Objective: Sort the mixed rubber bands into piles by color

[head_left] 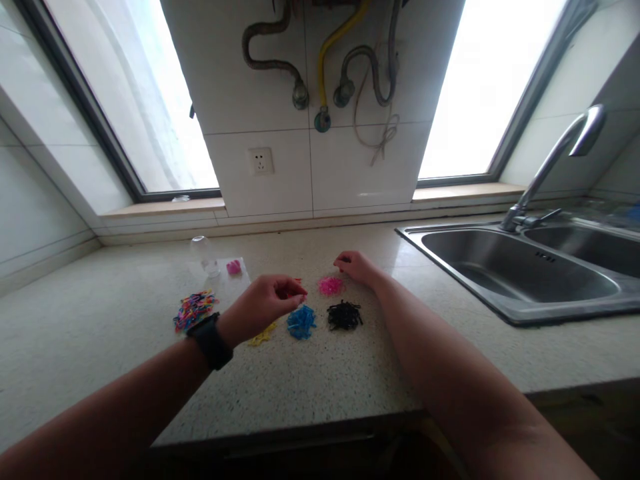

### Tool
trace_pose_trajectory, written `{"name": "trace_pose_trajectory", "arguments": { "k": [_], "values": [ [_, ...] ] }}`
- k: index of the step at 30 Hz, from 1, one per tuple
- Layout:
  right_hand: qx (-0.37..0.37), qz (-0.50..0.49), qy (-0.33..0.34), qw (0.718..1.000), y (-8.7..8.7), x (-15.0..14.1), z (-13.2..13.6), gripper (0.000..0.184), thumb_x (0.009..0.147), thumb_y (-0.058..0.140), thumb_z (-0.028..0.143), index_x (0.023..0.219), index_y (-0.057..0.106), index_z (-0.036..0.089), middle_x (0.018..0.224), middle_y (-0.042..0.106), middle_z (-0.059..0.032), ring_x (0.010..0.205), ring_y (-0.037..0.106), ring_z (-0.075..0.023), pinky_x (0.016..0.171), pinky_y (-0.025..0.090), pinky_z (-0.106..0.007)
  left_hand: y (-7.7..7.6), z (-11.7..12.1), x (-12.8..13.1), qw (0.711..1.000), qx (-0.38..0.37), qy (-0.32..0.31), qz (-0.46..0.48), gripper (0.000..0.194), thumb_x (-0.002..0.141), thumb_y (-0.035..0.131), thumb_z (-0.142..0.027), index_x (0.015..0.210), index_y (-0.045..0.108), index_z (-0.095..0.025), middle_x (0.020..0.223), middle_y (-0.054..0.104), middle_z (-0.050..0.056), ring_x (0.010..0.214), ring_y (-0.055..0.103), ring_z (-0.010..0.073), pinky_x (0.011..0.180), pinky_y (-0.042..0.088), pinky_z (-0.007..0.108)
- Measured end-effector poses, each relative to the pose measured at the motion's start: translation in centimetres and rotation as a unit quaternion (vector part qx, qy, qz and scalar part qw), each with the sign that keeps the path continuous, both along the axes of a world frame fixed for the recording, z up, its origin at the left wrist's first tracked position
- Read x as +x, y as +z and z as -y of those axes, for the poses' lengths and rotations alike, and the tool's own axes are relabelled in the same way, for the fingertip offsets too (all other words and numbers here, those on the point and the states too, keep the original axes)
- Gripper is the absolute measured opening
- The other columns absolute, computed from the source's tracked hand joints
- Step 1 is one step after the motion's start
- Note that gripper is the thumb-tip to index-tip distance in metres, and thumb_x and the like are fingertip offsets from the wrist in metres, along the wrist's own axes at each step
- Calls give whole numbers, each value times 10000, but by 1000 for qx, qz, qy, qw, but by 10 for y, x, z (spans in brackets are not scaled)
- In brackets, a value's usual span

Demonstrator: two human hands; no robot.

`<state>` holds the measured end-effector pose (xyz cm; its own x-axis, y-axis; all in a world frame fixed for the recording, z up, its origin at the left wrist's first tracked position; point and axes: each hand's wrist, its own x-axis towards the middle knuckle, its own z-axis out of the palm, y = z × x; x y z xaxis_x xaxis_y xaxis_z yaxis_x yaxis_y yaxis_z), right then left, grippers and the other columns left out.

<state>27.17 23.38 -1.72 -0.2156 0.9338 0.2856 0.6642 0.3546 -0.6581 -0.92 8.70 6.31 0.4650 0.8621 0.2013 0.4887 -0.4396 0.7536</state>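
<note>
My left hand (273, 300), with a dark band on its wrist, hovers over the small coloured piles, thumb and fingers pinched together. A reddish speck shows at its fingertips, too small to name. Just below are a pile of blue elastic bands (301, 323) and a partly covered yellow pile (263, 335). Some orange-red bands (299, 280) peek out behind the fingers. My right hand (356, 267) rests beyond the pink bands (331, 287), its fingers curled together; their contents are hidden. Black bands (345, 315) lie nearer me. Left of my left wrist is a mixed multicoloured pile (195, 310).
A clear cup (203, 257) stands at the back left, beside a transparent sheet (243, 271) with a pink item (233, 267) on it. The steel sink (465, 300) and its tap (550, 163) are at the right. A tiled wall with pipes rises behind the counter (310, 387).
</note>
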Motion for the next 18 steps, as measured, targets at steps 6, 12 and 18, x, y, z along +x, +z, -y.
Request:
{"name": "trace_pose_trajectory", "arguments": {
  "k": [6,12,18],
  "values": [
    [0,0,2,1000,0,1,0,229,835,598,336,843,744,159,697,699,-30,645,591,-157,619,420,-266,4,-46,48,989,106,-3,-106,252,854,621,-307,958,787,-149,816,751,74,690,639,168,676,481,286],
    [3,-3,3,1000,3,1,2,198,835,602,310,804,736,168,692,700,-26,668,602,-158,629,422,-262,-8,-71,77,980,122,-42,-151,233,832,626,-270,947,806,-175,873,773,76,772,683,201,762,493,313],
    [8,-1,-2,1000,5,1,4,211,834,595,303,812,739,150,701,705,-39,673,607,-164,634,422,-268,-9,-67,75,973,137,-49,-181,256,867,593,-241,1014,797,-196,942,776,83,861,702,218,794,493,319]
  ]
}}
